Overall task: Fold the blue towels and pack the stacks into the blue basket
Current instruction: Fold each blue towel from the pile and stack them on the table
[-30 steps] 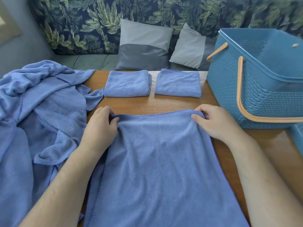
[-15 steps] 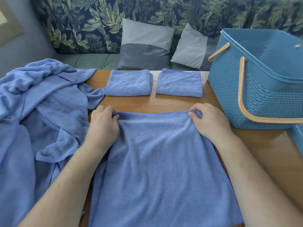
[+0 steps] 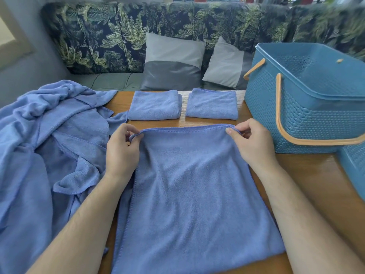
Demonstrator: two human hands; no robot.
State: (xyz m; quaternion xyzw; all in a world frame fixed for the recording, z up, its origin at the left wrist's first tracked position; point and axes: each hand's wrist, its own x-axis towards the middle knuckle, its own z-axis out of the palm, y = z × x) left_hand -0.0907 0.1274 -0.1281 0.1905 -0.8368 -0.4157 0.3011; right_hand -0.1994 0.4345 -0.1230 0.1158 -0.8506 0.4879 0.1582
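Blue towel (image 3: 189, 194) lies flat — left hand (image 3: 121, 153) and right hand (image 3: 252, 144) pinch its far corners.

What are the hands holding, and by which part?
The spread towel, by its far corners: left hand on the left corner, right hand on the right.

Brown wooden desk (image 3: 316, 175). Bears at the near middle a spread towel (image 3: 193, 194), far edge raised off the wood. Along the far edge, left folded towel (image 3: 155, 105) and right folded towel (image 3: 212, 104), side by side, narrowly apart. Covering the left side, heaped loose towels (image 3: 49, 145). On the right, blue basket (image 3: 308, 119); just beside it, nearer, another blue container (image 3: 353, 167).
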